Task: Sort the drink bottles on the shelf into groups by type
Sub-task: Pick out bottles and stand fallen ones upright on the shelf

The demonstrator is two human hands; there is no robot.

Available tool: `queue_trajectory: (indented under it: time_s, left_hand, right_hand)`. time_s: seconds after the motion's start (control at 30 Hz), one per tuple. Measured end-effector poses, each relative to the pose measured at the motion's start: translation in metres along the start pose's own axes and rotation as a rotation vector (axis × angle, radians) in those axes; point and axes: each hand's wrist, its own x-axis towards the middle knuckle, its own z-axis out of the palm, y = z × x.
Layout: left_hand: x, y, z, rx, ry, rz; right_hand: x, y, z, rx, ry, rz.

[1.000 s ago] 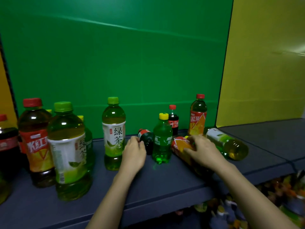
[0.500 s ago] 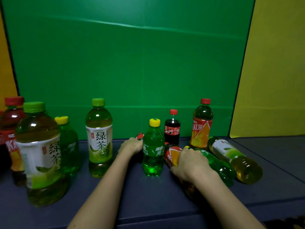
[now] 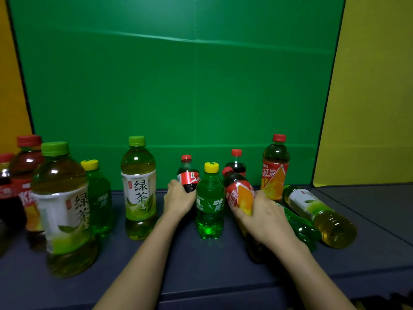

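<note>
My left hand (image 3: 178,199) grips a small cola bottle (image 3: 188,175), which stands nearly upright behind a green soda bottle with a yellow cap (image 3: 210,202). My right hand (image 3: 266,217) holds a red-tea bottle (image 3: 239,193), tilted with its red cap up and to the left. Behind it stand another small cola bottle (image 3: 236,163) and an upright red-tea bottle (image 3: 274,168). Lying on the shelf at right are a green soda bottle (image 3: 301,229) and a green-tea bottle (image 3: 321,217). An upright green-tea bottle (image 3: 138,189) stands left of my left hand.
At the far left stand a large green-tea bottle (image 3: 63,209), a green soda bottle (image 3: 99,198), a red-tea bottle (image 3: 26,171) and a cola bottle (image 3: 6,189). The dark shelf (image 3: 201,265) is backed by a green panel (image 3: 178,86) and a yellow one (image 3: 371,97).
My left hand has raised the small cola bottle from lying to nearly upright. My right hand has tilted the red-tea bottle up off the shelf. The view has shifted right and closer.
</note>
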Motion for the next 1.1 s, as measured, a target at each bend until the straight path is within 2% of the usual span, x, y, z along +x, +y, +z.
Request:
queue_trajectory:
  time_s: [0.23,0.4,0.5,0.77,0.87,1.0,1.1]
  left_hand:
    - [-0.015,-0.008,-0.007,-0.027,0.057,0.133]
    - [-0.023,-0.013,-0.009,-0.036,0.071,0.157]
    - [-0.027,-0.015,-0.009,-0.023,0.061,0.167]
    - [-0.046,-0.015,-0.021,0.029,-0.021,0.17]
    - [-0.069,-0.014,-0.034,0.022,0.066,0.259]
    - [-0.101,-0.014,-0.045,0.057,0.319,0.443]
    - [-0.123,-0.001,-0.041,-0.016,0.343,0.599]
  right_hand:
    - [-0.012,-0.002,0.02,0.377,0.217,-0.118]
    - [-0.013,-0.002,0.034,0.668,0.183,-0.125]
    - [-0.011,-0.001,0.039,0.741,0.145,-0.126]
    - [-0.016,0.001,0.032,0.711,0.059,-0.077]
    - [-0.026,0.008,0.016,0.608,0.06,-0.08]
    - [-0.038,0.027,-0.018,0.425,0.183,-0.125]
    - [-0.036,0.049,-0.042,0.374,0.245,-0.098]
